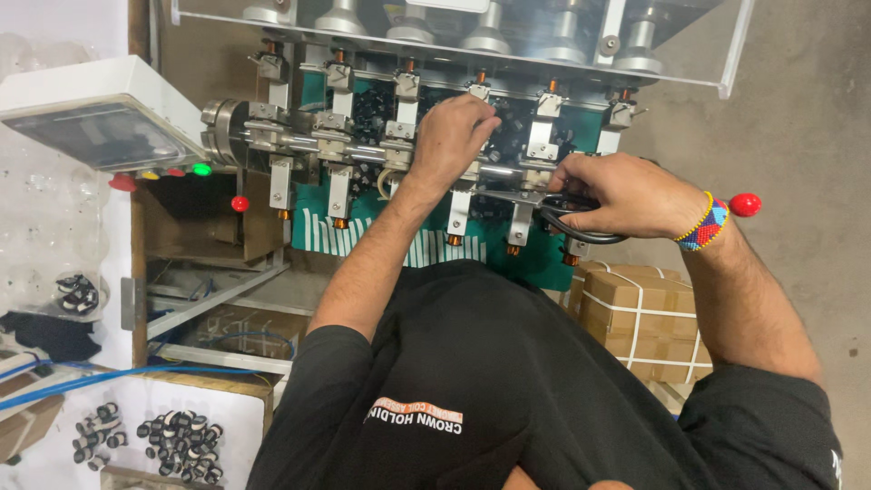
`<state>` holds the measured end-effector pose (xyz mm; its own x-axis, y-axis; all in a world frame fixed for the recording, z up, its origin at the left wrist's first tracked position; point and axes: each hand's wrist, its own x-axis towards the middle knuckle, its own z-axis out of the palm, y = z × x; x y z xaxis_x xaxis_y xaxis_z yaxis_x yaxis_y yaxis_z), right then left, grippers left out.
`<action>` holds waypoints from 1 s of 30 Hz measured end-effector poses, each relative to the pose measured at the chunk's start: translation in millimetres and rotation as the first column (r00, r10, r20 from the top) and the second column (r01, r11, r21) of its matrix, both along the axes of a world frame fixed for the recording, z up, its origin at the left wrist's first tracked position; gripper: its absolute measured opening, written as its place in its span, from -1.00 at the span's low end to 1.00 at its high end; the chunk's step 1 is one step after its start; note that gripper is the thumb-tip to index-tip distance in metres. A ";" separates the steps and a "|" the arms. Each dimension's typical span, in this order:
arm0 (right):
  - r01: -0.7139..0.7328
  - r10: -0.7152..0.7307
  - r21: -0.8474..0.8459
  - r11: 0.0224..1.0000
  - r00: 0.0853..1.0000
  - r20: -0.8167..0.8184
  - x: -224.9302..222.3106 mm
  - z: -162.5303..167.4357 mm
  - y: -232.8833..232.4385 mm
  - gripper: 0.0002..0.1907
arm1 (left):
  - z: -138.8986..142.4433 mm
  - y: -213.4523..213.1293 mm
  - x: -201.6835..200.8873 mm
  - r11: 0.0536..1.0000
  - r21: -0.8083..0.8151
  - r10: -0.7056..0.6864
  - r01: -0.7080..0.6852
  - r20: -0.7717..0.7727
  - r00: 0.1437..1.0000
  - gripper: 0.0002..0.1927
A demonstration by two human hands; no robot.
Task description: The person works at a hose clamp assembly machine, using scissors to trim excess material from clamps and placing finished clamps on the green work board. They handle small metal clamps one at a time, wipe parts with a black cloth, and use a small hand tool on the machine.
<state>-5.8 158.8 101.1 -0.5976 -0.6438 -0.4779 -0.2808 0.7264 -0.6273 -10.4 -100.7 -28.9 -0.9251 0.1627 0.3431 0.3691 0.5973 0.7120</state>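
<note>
Black-handled scissors (567, 213) are sitting gripped in the right hand (617, 195), blades pointing toward the left hand (454, 136). That hand is pinching a small part on the winding machine (363, 136); whether anything is cut, I cannot tell.

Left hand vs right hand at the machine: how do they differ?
The left hand reaches deep among the machine's small black parts, holding no tool that shows; the right hand sits nearer, gripping black-handled scissors. Only the right wrist wears a beaded bracelet. Both work at the winding machine.

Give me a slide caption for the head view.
Left hand at winding machine; right hand holds black scissors.
</note>
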 end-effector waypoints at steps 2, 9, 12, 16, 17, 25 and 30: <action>0.017 -0.017 -0.035 0.999 1.000 -0.007 -2.3 0.3 -10.4 -0.45 | 11.5 -25.1 1.2 0.988 0.157 -0.024 -0.005 0.181 0.983 -0.85; 0.059 -0.062 -0.066 0.996 0.997 -0.043 -13.5 -31.4 -89.3 -0.42 | 32.0 -121.3 13.8 0.910 0.077 0.393 -0.408 0.161 0.906 -0.82; 0.029 -0.030 -0.011 1.000 0.997 -0.065 -20.1 -43.0 -113.5 -0.43 | 22.9 -123.8 10.2 0.954 0.011 0.299 -0.300 0.039 0.953 -0.82; 0.036 -0.036 0.012 0.999 0.999 -0.022 -20.1 -46.3 -131.5 -0.44 | 13.9 -119.6 13.3 0.959 -0.131 0.261 -0.250 0.073 0.963 -0.83; 0.032 -0.032 -0.006 0.999 0.999 -0.040 -18.6 -46.8 -134.5 -0.45 | 13.2 -118.8 15.2 0.956 -0.161 0.263 -0.245 0.098 0.960 -0.86; 0.009 -0.016 -0.072 0.997 0.996 -0.093 7.4 -38.5 -129.9 -0.53 | 27.9 -129.9 12.1 0.956 0.206 0.232 -0.208 -0.105 0.967 -0.93; 0.049 -0.050 -0.035 0.998 0.998 -0.029 26.5 -24.2 -102.7 -0.52 | 15.2 -139.6 20.4 0.980 0.055 0.191 -0.189 -0.038 0.981 -0.96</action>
